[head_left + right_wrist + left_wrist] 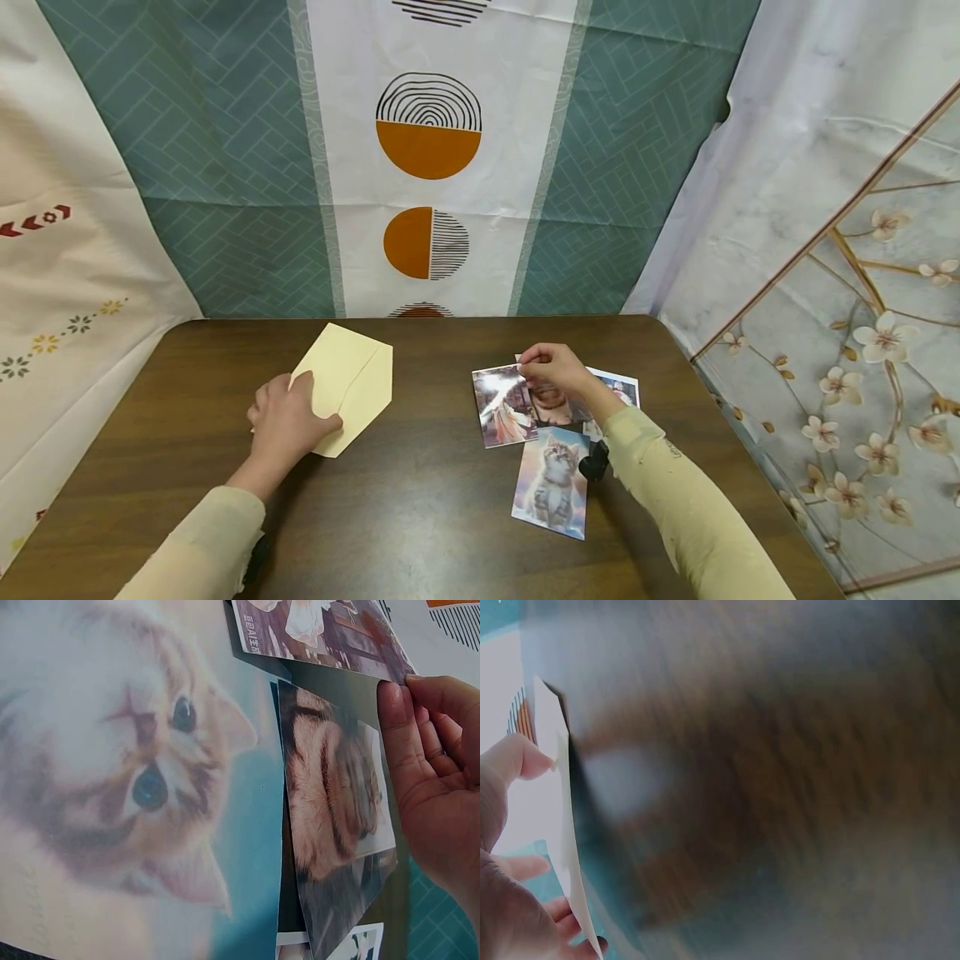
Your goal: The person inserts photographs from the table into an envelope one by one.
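On the left, my left hand (288, 417) grips a cream envelope (360, 375) by its side edge, thumb across its face; the left wrist view shows the envelope (561, 802) edge-on, held off the table. My right hand (558, 371) pinches the corner of a glossy photo (504, 412) of a figure in a pale dress; the same photo (322, 634) tops the right wrist view. Beneath and beside that hand lies a photo of brown striped fur (322, 780). A kitten photo (553, 479) lies nearer to me, under the right forearm's side.
Another photo (621, 387) lies to the right, partly hidden by the right wrist. The brown wooden table (420, 500) reaches back to a patterned curtain (420, 250). A floral cloth (847, 400) hangs along the right side.
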`<state>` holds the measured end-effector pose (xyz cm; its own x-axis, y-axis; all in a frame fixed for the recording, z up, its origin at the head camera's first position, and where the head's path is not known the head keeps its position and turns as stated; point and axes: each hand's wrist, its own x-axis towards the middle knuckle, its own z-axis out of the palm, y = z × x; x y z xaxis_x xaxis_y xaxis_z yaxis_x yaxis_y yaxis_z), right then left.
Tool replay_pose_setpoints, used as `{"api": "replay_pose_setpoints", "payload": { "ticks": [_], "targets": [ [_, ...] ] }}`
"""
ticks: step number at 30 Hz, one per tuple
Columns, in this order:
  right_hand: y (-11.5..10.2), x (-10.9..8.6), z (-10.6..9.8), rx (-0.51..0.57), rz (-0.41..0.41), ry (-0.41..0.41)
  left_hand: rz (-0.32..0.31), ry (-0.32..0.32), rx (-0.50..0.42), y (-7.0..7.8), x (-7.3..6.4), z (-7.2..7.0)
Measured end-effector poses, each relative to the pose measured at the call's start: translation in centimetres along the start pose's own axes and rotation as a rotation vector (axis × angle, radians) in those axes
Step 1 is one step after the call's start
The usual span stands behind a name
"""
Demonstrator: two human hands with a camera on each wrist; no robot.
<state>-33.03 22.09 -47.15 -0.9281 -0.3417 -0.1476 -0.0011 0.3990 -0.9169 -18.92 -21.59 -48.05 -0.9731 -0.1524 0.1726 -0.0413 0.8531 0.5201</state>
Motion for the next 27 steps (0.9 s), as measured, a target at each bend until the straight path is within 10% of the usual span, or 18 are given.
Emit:
{"api": "replay_pose_setpoints", "payload": {
  "ticks": [27],
  "targets": [
    [-0.3, 0.0, 0.3, 0.019, 0.022, -0.017, -0.079, -0.021, 0.024, 1.7, -0.6, 0.1]
  ]
}}
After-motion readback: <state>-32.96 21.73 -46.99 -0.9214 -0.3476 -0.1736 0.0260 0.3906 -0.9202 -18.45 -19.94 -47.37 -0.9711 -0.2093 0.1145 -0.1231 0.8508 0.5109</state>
